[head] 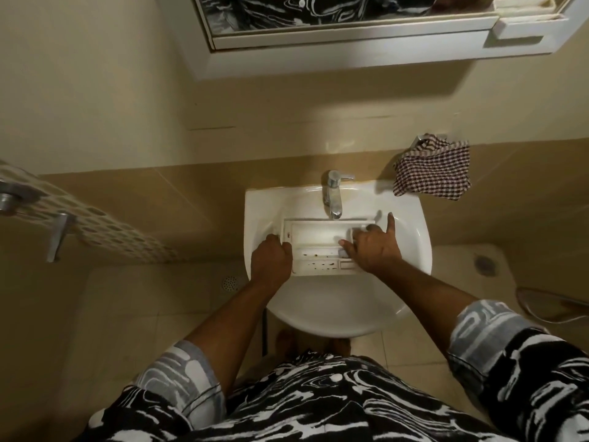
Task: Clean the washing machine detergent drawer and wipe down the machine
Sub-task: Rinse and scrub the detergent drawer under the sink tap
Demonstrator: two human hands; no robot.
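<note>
Far left, a patterned towel (105,224) on a rail (57,237), cut off by the frame edge. Sink (334,314) at centre. Drawer (318,234) lies in the basin, just near of the tap (333,194), open side up, long axis running left-right. Which end is its front: cannot tell. Brown specks in the two narrow near compartments; the far one is larger and paler. Left hand (271,260) curled round the drawer's left end, hiding it. Right hand (373,247) lies splayed over the right end, one finger straight toward the far rim; a small grey bit by the thumb, unclear. Whether this hand grips anything beneath: cannot tell. Checked cloth (433,170) hangs on the wall, far right.
</note>
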